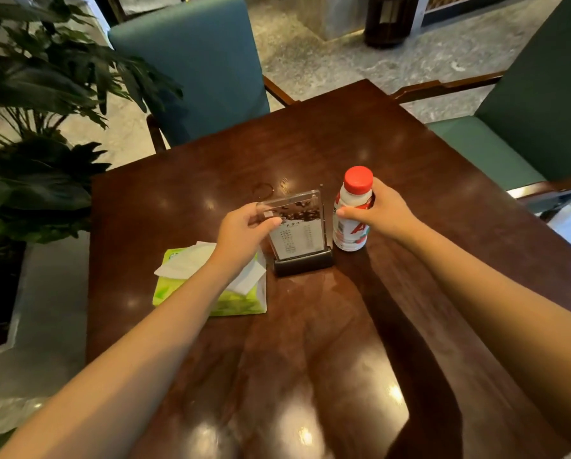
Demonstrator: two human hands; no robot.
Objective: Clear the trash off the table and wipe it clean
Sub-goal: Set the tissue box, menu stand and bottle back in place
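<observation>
A white plastic bottle (pixel 350 223) with a red cap stands upright near the middle of the dark wooden table (pixel 327 342). My right hand (pixel 381 212) is wrapped around its upper part. My left hand (pixel 246 231) pinches the top left corner of a clear acrylic menu stand (pixel 299 231) on a black base, just left of the bottle. A green tissue pack (pixel 231 301) with a white tissue sticking out lies left of the stand, partly hidden by my left forearm. A faint ring-shaped stain (pixel 263 190) marks the table behind the stand.
A blue-green chair (pixel 194 64) stands at the table's far side and another (pixel 516 154) at the right. A large leafy plant (pixel 35 134) in a planter crowds the left edge. A dark bin (pixel 388 19) stands on the floor at the back.
</observation>
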